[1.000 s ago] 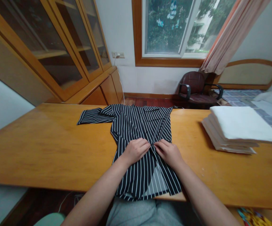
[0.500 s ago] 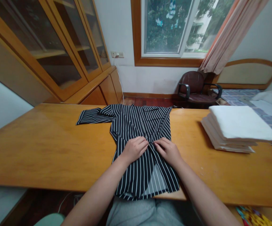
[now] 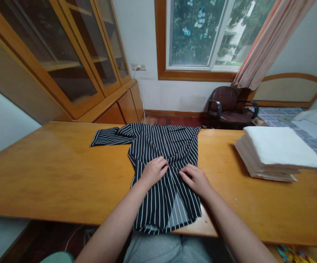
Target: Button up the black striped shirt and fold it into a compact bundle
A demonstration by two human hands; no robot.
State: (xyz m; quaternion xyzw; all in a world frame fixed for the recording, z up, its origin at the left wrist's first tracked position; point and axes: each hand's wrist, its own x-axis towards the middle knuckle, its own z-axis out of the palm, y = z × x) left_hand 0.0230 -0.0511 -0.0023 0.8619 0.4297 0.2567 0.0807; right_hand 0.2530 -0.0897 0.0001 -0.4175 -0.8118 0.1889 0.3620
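Note:
A black shirt with white stripes [image 3: 158, 197] lies spread on the wooden table, one sleeve [image 3: 111, 136] stretched out to the left. Its lower front parts in a narrow gap that shows the paler inside of the cloth. My left hand [image 3: 155, 171] rests at the middle of the shirt, fingers curled and closed on the fabric near the front opening. Just to the right, my right hand [image 3: 196, 179] pinches the other front edge between thumb and fingers. The fingertips of both hands are partly hidden against the cloth.
On the table [image 3: 65, 175], a stack of folded white cloth-like sheets [image 3: 279, 146] stands at the right. Beyond the table are a brown armchair [image 3: 225, 102] and a bed with a checked cover. A glass-door cabinet [image 3: 87, 65] stands at the left.
My left hand has shifted a little to the left. The shirt's right front edge and lower corner have come inward to the left, uncovering some table beside the hem.

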